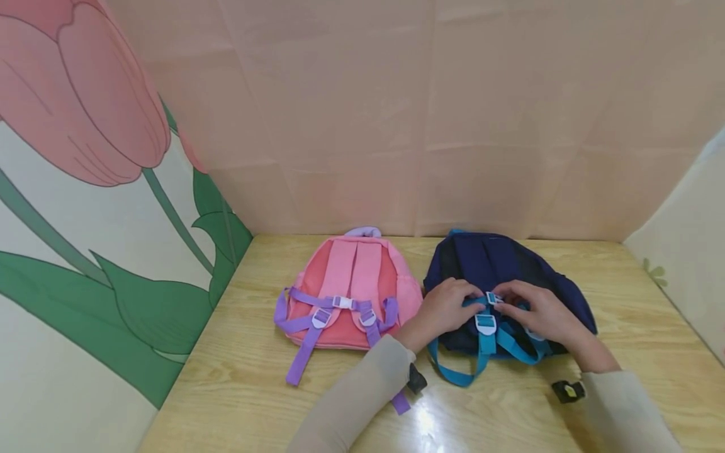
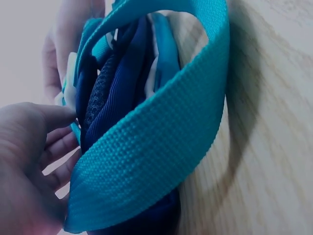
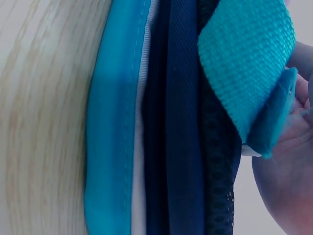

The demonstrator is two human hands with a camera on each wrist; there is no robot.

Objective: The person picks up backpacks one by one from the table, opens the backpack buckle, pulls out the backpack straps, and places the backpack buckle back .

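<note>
A navy backpack (image 1: 498, 258) with teal straps lies back side up at the right. Over its lower middle, my left hand (image 1: 444, 306) pinches the teal chest strap just left of a small white buckle (image 1: 493, 298). From the other side my right hand (image 1: 535, 308) pinches that buckle between thumb and fingers. Below it, a white strap adjuster (image 1: 485, 324) sits on a shoulder strap. In the left wrist view a loop of teal webbing (image 2: 146, 142) crosses in front of the left hand (image 2: 29, 156). The right wrist view shows a strap end (image 3: 274, 117) beside the right hand (image 3: 288, 176).
A pink backpack (image 1: 354, 264) with purple straps lies left of the navy one, its white chest buckle (image 1: 343, 302) fastened. Both are on a wooden table (image 1: 226, 390). A pink cloth wall (image 1: 340, 126) stands behind, and a tulip-printed panel (image 1: 113, 214) runs along the left.
</note>
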